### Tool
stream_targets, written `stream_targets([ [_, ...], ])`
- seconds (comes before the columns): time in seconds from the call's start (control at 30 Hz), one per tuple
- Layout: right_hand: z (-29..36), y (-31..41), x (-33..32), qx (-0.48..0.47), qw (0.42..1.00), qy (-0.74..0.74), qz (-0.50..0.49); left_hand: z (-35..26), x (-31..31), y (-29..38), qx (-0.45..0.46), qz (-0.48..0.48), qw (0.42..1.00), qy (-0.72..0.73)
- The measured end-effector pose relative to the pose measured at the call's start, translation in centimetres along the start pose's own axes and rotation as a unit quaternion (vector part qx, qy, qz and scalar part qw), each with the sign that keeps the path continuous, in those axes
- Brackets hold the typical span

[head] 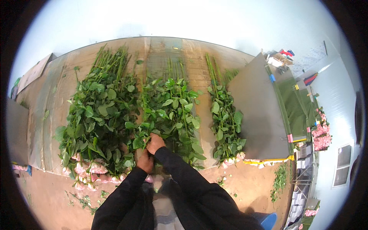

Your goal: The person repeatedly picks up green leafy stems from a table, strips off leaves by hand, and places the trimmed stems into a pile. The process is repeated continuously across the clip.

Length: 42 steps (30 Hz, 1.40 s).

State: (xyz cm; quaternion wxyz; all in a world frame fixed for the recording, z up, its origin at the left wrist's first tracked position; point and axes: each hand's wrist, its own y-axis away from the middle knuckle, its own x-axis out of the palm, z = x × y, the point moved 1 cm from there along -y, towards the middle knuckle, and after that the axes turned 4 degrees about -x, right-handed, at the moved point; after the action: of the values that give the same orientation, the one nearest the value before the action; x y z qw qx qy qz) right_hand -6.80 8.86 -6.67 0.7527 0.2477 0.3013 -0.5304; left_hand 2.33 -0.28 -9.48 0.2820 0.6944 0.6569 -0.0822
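In front of my body, my left hand (145,162) is closed low on a leafy rose stem, close to the table's near edge. My right hand (156,143) sits just above it, fingers curled into the leaves (138,143) of the same stem; the exact grip is partly hidden. Under and beyond both hands lies a spread of leafy rose stems (178,100), cut ends pointing away from me. A larger pile of roses (100,112) is to the left, its pale pink blooms (89,169) hanging over the near edge. To the right lies a smaller bunch (225,115).
The wooden table (198,51) runs across below a pale wall. At right stands a large grey board (256,106) with yellow edging and coloured clips, with green panels (300,112) beyond. Loose leaves (86,201) litter the floor. A blue bin (267,220) is at lower right.
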Motion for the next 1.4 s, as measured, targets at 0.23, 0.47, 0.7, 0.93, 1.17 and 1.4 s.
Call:
stream_targets([
  [0.23,-0.6,-0.2,-0.5,0.104,0.989,-0.067,0.078,-0.9,-1.5,-0.8,-0.118,0.107,0.980,0.117],
  [0.47,-1.2,-0.4,-0.4,0.088,0.994,-0.063,0.032,-4.3,-2.7,0.0,-0.119,0.091,0.979,0.140],
  [0.7,2.1,-0.7,-1.3,0.100,0.991,0.031,0.080,-1.3,-2.1,0.0,-0.130,-0.023,0.991,0.013],
  [0.93,4.7,-0.8,-0.7,0.069,0.982,0.124,0.121,-2.2,-2.9,1.5,-0.129,-0.038,0.989,-0.068],
  [1.17,3.0,-1.6,0.9,0.043,0.989,0.080,0.120,-2.8,-4.5,1.9,-0.104,-0.049,0.989,-0.089],
  [1.4,2.0,-1.4,1.6,0.043,0.989,-0.065,0.122,-3.0,-4.8,2.6,-0.097,-0.083,0.987,-0.099],
])
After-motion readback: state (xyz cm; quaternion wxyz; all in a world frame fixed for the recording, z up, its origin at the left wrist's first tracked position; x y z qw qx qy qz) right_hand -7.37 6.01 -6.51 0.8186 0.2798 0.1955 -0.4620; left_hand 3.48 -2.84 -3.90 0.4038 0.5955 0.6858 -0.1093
